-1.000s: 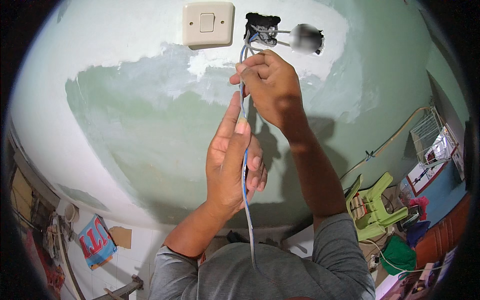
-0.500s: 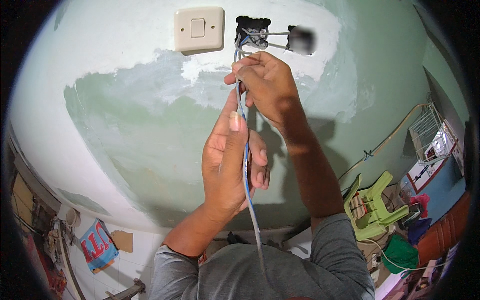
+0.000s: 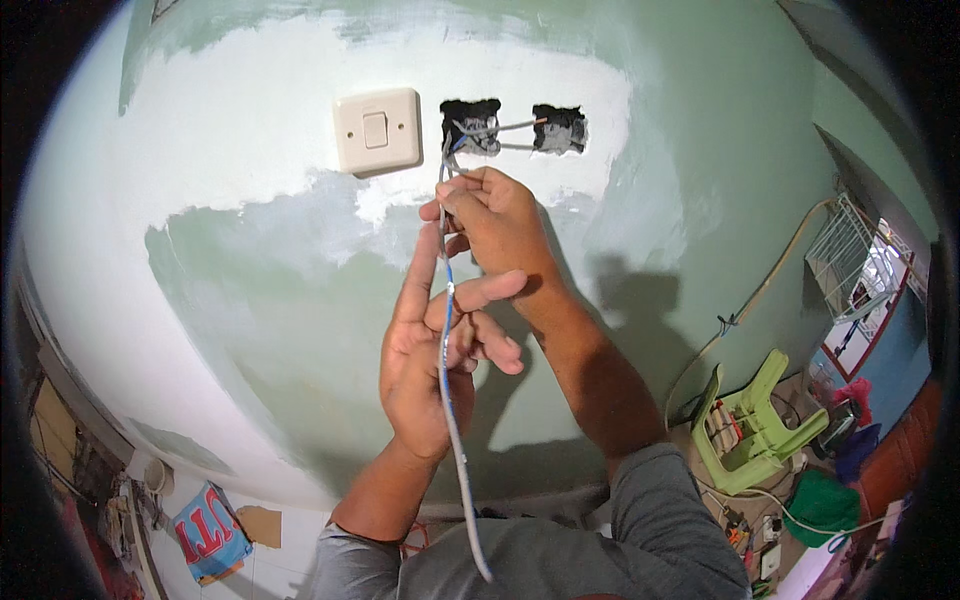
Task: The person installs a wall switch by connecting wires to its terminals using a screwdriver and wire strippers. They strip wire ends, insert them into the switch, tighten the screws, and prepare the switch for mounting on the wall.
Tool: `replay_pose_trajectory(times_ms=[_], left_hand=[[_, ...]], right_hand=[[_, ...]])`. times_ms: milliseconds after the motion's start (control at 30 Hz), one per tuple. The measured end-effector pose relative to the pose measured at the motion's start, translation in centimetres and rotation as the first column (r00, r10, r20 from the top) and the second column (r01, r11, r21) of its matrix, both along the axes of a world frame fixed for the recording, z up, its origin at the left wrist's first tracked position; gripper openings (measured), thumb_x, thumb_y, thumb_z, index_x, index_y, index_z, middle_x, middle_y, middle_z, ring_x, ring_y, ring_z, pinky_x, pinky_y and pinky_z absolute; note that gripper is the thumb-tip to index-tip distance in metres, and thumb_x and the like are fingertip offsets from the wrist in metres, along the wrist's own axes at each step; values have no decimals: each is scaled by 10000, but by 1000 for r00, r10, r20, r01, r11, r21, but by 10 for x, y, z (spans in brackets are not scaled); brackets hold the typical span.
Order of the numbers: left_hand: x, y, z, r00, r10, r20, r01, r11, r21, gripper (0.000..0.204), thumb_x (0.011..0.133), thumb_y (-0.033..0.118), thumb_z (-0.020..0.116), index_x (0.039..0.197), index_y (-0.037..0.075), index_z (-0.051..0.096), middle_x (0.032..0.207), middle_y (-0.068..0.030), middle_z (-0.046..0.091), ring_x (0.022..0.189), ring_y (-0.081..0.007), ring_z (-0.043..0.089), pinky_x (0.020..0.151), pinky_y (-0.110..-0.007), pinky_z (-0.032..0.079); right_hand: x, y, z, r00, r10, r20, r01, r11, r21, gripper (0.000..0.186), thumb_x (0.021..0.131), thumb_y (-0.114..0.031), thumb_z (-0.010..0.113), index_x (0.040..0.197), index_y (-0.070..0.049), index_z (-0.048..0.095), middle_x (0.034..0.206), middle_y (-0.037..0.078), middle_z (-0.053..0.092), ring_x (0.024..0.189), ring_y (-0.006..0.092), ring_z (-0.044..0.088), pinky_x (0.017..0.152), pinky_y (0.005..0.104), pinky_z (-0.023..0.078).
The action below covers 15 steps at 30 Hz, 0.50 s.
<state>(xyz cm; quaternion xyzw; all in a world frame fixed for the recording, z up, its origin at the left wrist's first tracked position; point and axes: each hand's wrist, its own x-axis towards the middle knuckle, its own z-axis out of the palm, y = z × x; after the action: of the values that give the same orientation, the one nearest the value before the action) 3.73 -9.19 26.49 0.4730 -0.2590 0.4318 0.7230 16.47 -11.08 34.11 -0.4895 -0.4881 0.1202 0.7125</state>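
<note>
My right hand (image 3: pixel 497 222) pinches thin grey and blue electrical wires (image 3: pixel 457 440) between thumb and fingers, just below a rough square hole (image 3: pixel 470 108) in the wall. The wires come out of that hole and hang down toward my chest. Below it, my left hand (image 3: pixel 412 350) is open, its index finger pointing up along the wires and the other fingers spread. The wires pass in front of its palm. A second hole (image 3: pixel 560 140) lies to the right, and a grey wire with a bare copper end (image 3: pixel 540 121) reaches to it.
A cream light switch (image 3: pixel 375 130) is mounted left of the holes on the patchily painted green and white wall (image 3: pixel 300 300). Low on the right are a lime-green plastic stool (image 3: pixel 760 430), a green cloth (image 3: pixel 822 508) and a wire rack (image 3: pixel 850 260). A blue printed sheet (image 3: pixel 212 535) lies lower left.
My view has shifted, so the switch and holes sit lower. My left thumb has come off the wires and its fingers have spread. The right hand keeps its pinch.
</note>
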Motion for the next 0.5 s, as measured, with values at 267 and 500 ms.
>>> replay_pose_trajectory(times_ms=[267,500], left_hand=[[-1,-3,3,461,873,160,-799,330,503,426,1046,73,570,1470,51,548,1147,-186,710,845,-159,684,756,-275,562],[-11,7,21,224,955,194,-900,127,417,302,1111,165,461,1216,-47,649,1139,-178,723,1091,-261,729,896,-335,588]], right_hand=[[11,0,0,994,19,-109,-13,998,54,281,999,-191,638,1144,43,580,988,167,709,823,197,710,672,296,572],[17,17,-3,994,37,-101,-24,991,131,172,1021,-104,577,1097,45,535,974,177,732,746,190,731,562,282,572]])
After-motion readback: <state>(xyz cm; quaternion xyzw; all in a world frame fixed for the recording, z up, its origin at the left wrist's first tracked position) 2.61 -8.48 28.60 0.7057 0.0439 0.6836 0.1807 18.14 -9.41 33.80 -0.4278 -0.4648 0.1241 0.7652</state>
